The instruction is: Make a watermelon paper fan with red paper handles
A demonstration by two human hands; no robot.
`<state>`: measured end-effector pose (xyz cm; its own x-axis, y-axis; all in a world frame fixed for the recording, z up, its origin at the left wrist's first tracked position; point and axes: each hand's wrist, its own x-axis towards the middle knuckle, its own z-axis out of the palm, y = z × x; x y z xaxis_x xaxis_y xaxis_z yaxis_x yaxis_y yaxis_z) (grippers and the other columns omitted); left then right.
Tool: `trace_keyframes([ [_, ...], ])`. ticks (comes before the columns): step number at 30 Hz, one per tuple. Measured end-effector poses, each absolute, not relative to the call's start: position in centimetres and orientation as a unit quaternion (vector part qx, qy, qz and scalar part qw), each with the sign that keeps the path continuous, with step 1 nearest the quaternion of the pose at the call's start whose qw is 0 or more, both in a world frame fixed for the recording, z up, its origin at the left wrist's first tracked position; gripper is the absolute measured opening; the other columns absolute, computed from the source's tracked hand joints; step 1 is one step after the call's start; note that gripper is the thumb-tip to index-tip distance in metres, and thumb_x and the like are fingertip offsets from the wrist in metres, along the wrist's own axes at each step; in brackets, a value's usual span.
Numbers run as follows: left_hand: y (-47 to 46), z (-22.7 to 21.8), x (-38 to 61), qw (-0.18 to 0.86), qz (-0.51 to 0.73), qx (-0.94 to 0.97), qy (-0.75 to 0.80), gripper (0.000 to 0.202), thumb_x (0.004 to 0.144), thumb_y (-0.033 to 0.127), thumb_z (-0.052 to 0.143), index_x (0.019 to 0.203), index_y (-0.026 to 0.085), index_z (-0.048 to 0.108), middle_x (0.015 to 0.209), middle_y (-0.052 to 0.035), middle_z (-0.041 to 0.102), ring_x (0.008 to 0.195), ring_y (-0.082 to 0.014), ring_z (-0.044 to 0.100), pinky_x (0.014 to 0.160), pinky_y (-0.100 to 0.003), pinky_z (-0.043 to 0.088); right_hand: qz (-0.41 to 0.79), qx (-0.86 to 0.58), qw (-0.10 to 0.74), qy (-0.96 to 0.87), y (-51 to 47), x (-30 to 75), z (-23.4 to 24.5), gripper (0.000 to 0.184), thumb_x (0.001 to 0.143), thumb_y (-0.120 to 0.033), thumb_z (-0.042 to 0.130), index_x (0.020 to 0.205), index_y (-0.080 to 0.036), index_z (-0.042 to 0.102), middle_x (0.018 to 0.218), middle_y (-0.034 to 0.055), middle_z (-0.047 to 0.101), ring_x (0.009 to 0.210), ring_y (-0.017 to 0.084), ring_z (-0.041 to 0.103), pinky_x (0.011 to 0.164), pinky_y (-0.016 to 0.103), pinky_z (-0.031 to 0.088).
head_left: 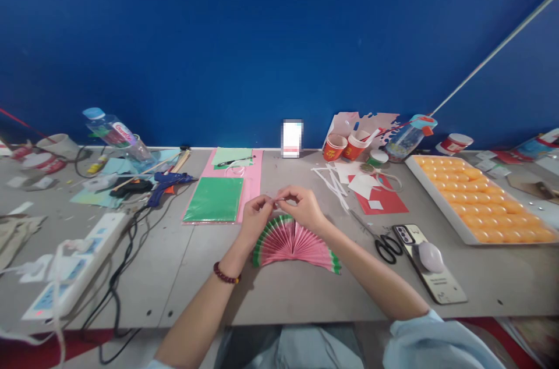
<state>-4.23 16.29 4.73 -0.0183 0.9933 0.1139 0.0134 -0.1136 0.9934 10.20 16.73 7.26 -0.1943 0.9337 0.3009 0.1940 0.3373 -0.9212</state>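
Observation:
My left hand [257, 215] and my right hand [301, 206] meet above the middle of the table, thumbs and forefingers pinched close together. Something small and thin seems to be between the fingertips, too small to name. Just below them a pleated paper fan [294, 247], pink with a green and white edge like a watermelon slice, lies spread on the table. My hands cover part of its upper edge. To the left sits a green packet of paper [213, 199] on a pink sheet [253, 183].
Scissors [386, 245], a phone [430, 264] and a tray of orange balls [484, 200] lie to the right. Red paper cups [335, 148] stand behind white strips [334, 183]. At left are a blue glue gun [168, 183], a power strip [78, 264], cables and a tilted bottle [116, 130].

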Motion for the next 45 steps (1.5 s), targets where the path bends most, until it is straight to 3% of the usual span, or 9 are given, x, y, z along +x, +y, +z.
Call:
trace_keyframes([
  [7,16.3,4.0,-4.0,0.519,0.542,0.470,0.465,0.018,0.062,0.029,0.053,0.050,0.018,0.047,0.045,0.0055,0.042,0.045,-0.0076,0.036,0.045,-0.019,0.029,0.373,-0.369,0.501,-0.688,17.0,10.4,6.5,0.007,0.073,-0.019,0.063,0.070,-0.022,0.070,0.082,0.0047,0.071,0.080,0.019,0.066,0.079,0.034,0.051],
  [14,17.5,4.1,-4.8,0.562,0.559,0.373,0.482,0.027,0.073,0.037,0.051,0.054,0.019,0.044,0.043,0.0075,0.034,0.041,-0.0079,0.034,0.046,-0.022,0.033,0.533,-0.292,0.500,-0.617,15.5,9.6,7.8,0.012,0.072,-0.030,0.071,0.071,-0.019,0.067,0.077,0.0042,0.068,0.076,0.017,0.064,0.072,0.031,0.052],
  [19,17.9,4.3,-5.4,0.389,0.522,0.575,0.495,0.023,0.082,0.036,0.053,0.078,0.017,0.064,0.068,-0.0003,0.056,0.063,-0.0132,0.054,0.059,-0.024,0.042,0.573,-0.344,0.481,-0.567,14.9,9.9,9.3,0.018,0.073,-0.034,0.070,0.082,-0.019,0.068,0.078,0.0025,0.067,0.068,0.013,0.062,0.065,0.027,0.052],
  [25,17.8,2.5,-5.0,0.123,0.365,0.780,0.493,0.020,0.089,0.026,0.049,0.081,0.017,0.064,0.076,-0.0035,0.056,0.078,-0.0176,0.054,0.073,-0.029,0.042,0.485,-0.452,0.484,-0.571,16.3,12.3,8.2,0.019,0.072,-0.032,0.066,0.083,-0.016,0.067,0.071,0.0016,0.065,0.066,0.013,0.059,0.065,0.026,0.050],
  [29,18.4,1.4,-4.6,0.029,0.281,0.825,0.490,0.015,0.090,0.023,0.050,0.084,0.018,0.064,0.078,-0.0043,0.058,0.080,-0.0187,0.055,0.072,-0.031,0.041,0.483,-0.492,0.439,-0.576,16.4,13.5,6.7,0.032,0.069,-0.027,0.065,0.100,-0.018,0.063,0.070,-0.0012,0.062,0.062,0.012,0.059,0.058,0.024,0.049],
  [34,19.1,1.0,-4.7,0.057,0.256,0.835,0.484,0.008,0.085,0.023,0.059,0.089,0.018,0.065,0.083,-0.0048,0.064,0.085,-0.0200,0.059,0.074,-0.032,0.044,0.466,-0.522,0.410,-0.585,16.2,14.4,5.3,0.016,0.072,-0.032,0.062,0.077,-0.017,0.062,0.069,0.0014,0.064,0.061,0.014,0.062,0.058,0.026,0.049],
  [38,18.1,1.9,-4.7,0.074,0.314,0.826,0.463,0.019,0.088,0.024,0.054,0.104,0.018,0.062,0.095,-0.0076,0.065,0.094,-0.0209,0.059,0.081,-0.034,0.045,0.466,-0.520,0.383,-0.605,16.3,14.8,5.1,0.018,0.076,-0.035,0.060,0.079,-0.017,0.064,0.068,0.0022,0.067,0.063,0.016,0.064,0.061,0.026,0.050],
  [45,15.6,3.3,-3.9,0.125,0.255,0.837,0.468,0.013,0.086,0.026,0.056,0.084,0.018,0.065,0.083,-0.0056,0.063,0.083,-0.0195,0.059,0.074,-0.031,0.044,0.431,-0.524,0.335,-0.654,17.0,14.9,4.1,0.017,0.075,-0.033,0.061,0.077,-0.018,0.069,0.066,0.0015,0.070,0.061,0.016,0.064,0.060,0.025,0.049],
])
